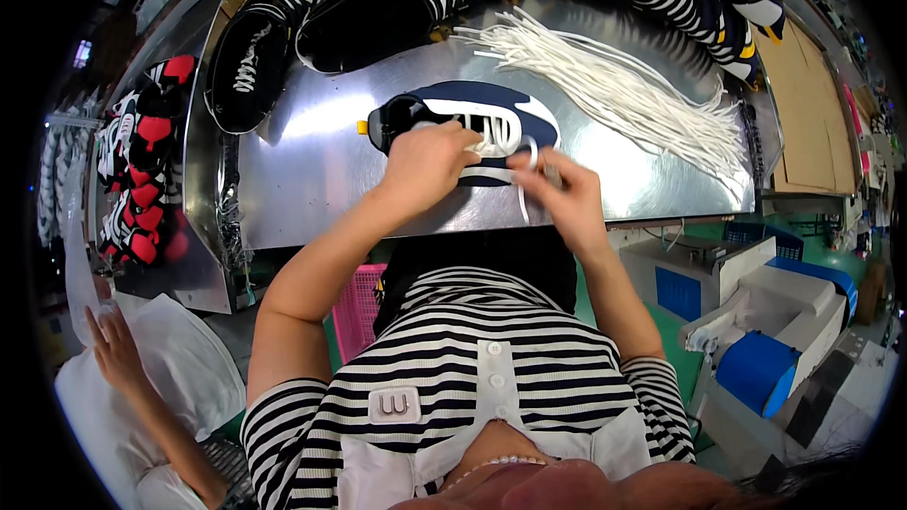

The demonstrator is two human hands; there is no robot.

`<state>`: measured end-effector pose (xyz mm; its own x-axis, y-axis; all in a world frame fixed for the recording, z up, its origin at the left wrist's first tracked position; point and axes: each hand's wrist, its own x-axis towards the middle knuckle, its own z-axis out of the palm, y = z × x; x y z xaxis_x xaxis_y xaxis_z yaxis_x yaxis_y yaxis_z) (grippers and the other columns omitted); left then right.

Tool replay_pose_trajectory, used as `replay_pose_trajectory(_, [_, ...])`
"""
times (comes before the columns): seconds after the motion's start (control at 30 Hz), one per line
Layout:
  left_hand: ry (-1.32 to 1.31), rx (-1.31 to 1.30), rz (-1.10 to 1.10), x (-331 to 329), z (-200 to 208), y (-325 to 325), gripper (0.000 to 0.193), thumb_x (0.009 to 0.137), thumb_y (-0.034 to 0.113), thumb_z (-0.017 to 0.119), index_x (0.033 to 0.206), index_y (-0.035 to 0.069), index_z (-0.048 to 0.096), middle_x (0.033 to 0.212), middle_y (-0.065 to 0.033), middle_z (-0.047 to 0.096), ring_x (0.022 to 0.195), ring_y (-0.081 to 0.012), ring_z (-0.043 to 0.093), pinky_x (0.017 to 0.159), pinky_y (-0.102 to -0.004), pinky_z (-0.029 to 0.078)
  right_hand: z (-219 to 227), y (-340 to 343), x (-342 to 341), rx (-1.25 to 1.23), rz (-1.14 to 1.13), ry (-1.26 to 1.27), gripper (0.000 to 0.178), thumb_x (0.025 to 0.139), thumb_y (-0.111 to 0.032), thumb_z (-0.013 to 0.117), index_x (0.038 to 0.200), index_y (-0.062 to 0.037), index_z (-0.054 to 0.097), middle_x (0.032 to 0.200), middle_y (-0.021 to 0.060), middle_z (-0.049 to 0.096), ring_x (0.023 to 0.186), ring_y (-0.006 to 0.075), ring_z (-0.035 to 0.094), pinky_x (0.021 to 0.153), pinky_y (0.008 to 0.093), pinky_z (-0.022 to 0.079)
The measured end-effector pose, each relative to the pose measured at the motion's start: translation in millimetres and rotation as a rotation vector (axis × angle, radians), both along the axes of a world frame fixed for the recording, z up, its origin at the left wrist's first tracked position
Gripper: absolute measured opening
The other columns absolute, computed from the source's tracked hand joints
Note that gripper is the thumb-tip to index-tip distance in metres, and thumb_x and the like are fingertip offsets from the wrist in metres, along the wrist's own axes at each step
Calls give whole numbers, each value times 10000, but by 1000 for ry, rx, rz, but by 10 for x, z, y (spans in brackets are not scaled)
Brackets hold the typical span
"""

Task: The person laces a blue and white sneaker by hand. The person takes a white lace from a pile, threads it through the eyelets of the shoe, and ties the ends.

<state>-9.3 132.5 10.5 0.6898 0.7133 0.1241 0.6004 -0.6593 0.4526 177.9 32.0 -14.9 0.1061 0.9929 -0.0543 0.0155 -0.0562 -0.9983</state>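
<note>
A navy, white and black sneaker upper (482, 92) lies sideways on the metal table, its yellow heel tab to the left. White lacing crosses its eyelet opening. My left hand (425, 165) rests over the near side of the upper, fingers closed at the lacing and gripping it there. By the toe end, my right hand (567, 194) pinches a white shoelace (522, 205), which loops above the fingertips and hangs down below them. A small greyish thing shows among the right fingers, too unclear to name.
A bundle of white shoelaces (614, 85) lies at the table's right. Rows of stacked uppers (378, 24) line the far edge, beside a laced black upper (248, 71). Red and black shoe parts (146, 179) stand left; a co-worker's hand (115, 349) shows lower left. A machine (756, 312) stands right.
</note>
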Motion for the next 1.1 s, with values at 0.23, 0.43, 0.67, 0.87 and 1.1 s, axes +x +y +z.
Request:
replay_pose_trajectory(0.23, [-10, -258, 20, -85, -131, 115, 253, 868, 215, 663, 1051, 41, 680, 944, -125, 675, 909, -303, 638, 791, -374, 490, -289, 535, -234, 96, -252, 133, 137, 832, -55, 728, 964, -18, 731, 861, 7, 692, 733, 59, 596, 655, 226, 474])
replay_pose_trajectory(0.43, [-100, -229, 38, -29, -185, 113, 301, 817, 271, 725, 1003, 38, 688, 934, -120, 678, 885, -297, 646, 783, -365, 492, -379, 544, -234, 208, -329, -80, 106, 820, -57, 734, 915, -14, 714, 826, 33, 681, 703, 93, 600, 635, 239, 466])
replay_pose_trajectory(0.67, [-39, -122, 96, 40, -246, 89, 292, 799, 329, 717, 903, 57, 695, 880, -87, 677, 838, -301, 638, 740, -408, 497, -338, 385, -184, 222, -285, -11, 277, 884, -51, 675, 1089, 19, 504, 913, 112, 665, 778, 133, 635, 692, 266, 503])
replay_pose_trajectory(0.87, [-36, -10, 60, 43, -227, 62, 278, 795, 281, 736, 897, 26, 690, 844, -106, 650, 828, -297, 626, 727, -383, 491, -294, -23, -90, -57, -20, -109, 161, 947, -98, 601, 1011, 19, 512, 806, 121, 673, 751, 154, 660, 664, 272, 495])
replay_pose_trajectory(1.1, [-84, 1, 48, 37, -237, 46, 272, 774, 261, 756, 871, 19, 679, 802, -99, 630, 787, -292, 615, 696, -386, 482, -292, 17, -89, -85, -12, -160, 140, 947, -99, 595, 928, 23, 529, 755, 129, 682, 700, 174, 676, 610, 285, 493])
